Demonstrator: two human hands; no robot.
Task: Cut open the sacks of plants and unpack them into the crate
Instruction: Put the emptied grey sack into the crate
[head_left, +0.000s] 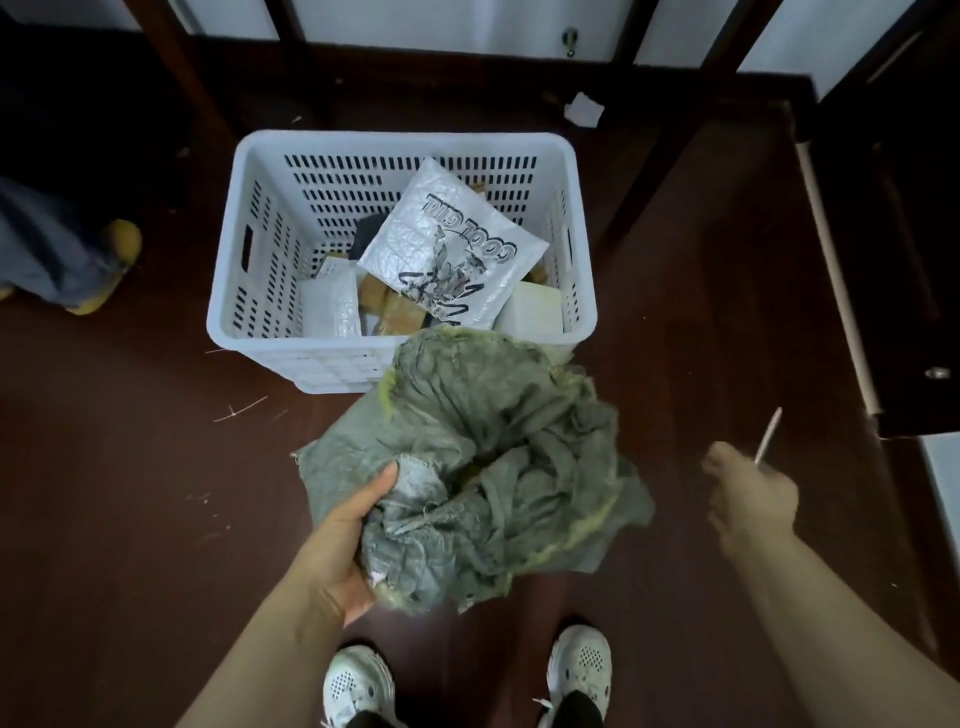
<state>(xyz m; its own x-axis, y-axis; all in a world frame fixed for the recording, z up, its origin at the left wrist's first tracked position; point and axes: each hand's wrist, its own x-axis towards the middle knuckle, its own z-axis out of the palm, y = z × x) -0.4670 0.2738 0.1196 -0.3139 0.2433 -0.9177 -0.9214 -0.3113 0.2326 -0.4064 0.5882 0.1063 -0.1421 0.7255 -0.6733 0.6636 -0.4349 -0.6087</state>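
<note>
One sack (498, 457), limp and crumpled, hangs from the left hand (343, 545) just in front of the crate (405, 137), its top edge overlapping the near rim from this angle. The fingers bunch a fistful of grey-green woven cloth, frayed yellow at the edges. It looks slack and largely emptied, though the folds hide whatever may be left inside. The right hand (748, 499), blurred, is held out to the side, well apart from the sack, and appears curled round a thin pale tool (768, 435), probably the cutter. Parcels, among them a printed white mailer (452, 244), lie in the crate. Unpacking seems near its end for this sack. Next, it wants shaking out over the crate or setting aside, blade kept clear.
</note>
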